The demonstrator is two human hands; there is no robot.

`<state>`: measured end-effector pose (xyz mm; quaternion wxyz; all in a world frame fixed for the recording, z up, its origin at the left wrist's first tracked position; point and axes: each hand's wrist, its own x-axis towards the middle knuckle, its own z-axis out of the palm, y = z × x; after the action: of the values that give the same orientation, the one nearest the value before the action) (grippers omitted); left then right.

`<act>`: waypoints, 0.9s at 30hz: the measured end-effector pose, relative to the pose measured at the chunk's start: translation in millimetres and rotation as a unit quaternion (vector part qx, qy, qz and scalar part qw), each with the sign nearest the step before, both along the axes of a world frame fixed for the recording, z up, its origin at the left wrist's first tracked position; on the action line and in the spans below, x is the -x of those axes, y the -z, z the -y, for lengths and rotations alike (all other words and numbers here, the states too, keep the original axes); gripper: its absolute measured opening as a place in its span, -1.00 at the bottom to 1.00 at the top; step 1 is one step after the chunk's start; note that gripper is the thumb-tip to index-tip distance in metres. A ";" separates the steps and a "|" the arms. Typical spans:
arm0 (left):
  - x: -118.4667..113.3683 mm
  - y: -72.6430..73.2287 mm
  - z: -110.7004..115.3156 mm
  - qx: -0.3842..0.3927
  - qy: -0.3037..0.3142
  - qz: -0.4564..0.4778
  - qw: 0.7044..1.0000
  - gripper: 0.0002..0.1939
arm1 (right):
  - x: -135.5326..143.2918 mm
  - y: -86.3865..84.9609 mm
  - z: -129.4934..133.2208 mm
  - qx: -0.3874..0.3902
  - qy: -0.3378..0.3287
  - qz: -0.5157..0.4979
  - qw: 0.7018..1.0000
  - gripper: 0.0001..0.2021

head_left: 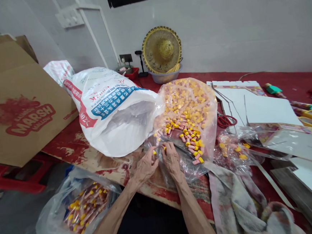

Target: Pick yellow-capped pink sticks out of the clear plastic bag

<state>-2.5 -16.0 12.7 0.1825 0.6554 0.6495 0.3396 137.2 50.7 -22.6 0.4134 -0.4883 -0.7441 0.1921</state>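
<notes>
At the table's front edge, my left hand (146, 164) has its fingers closed on a small piece with a yellow cap (155, 152). Close beside it on the right, my right hand (171, 158) is curled with thumb and fingers pressed round another yellow-capped piece (164, 148). Both hands are at the mouth of a clear plastic bag (211, 109) full of small pink pieces with yellow caps. Several such pieces (192, 143) lie loose at the bag's opening. A large white printed sack (111, 102) lies open behind my left hand.
A clear bag of longer yellow-capped tubes (84, 209) hangs low left, below a cardboard box (16, 95). Right are red scissors (226, 120), a crumpled cloth (233, 201), a small clear bag (234, 148) and white card sheets (263, 105). A straw hat (161, 50) stands at the back.
</notes>
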 end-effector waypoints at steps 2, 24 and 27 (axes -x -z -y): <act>-0.7 -2.9 1.6 0.000 0.004 0.045 0.999 -0.52 | 2.1 0.7 -0.7 -0.018 0.007 -0.037 0.999 -0.73; 12.1 -15.1 4.5 0.092 -0.002 0.177 0.980 -0.70 | 4.0 7.9 -4.9 -0.009 0.019 -0.104 0.994 -0.68; 9.8 -20.0 12.1 0.083 -0.042 0.223 0.970 -0.70 | 3.5 7.5 -3.3 0.000 0.019 -0.092 0.996 -0.68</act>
<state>-12.3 -28.0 32.7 0.3620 0.5182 0.6451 0.4293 133.7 54.0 -30.2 0.4836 -0.4831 -0.6931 0.2286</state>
